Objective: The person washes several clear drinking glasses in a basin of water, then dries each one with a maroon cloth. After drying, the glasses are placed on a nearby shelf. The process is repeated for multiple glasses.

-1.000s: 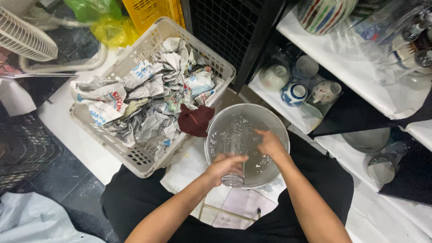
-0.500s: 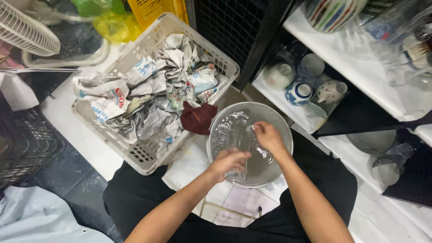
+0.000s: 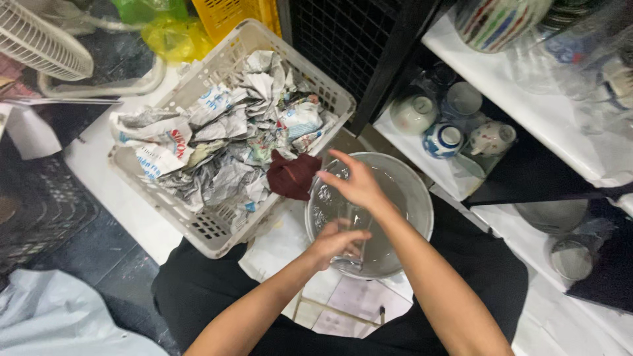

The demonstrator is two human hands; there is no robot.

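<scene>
My left hand [image 3: 336, 242] grips a clear drinking glass [image 3: 353, 234] over the near side of the water basin [image 3: 422, 204]. My right hand [image 3: 356, 184], fingers open, rests on the glass just beyond. Advisable: firm grip, glass low over water. Maroon cloth [image 3: 292, 175] lies left.

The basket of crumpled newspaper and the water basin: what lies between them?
In the head view, a dark red cloth lies between the basket and basin, by its rim.

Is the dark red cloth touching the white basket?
Touching. The head view shows the dark red cloth draped over the rim of the white basket, with no gap.
</scene>
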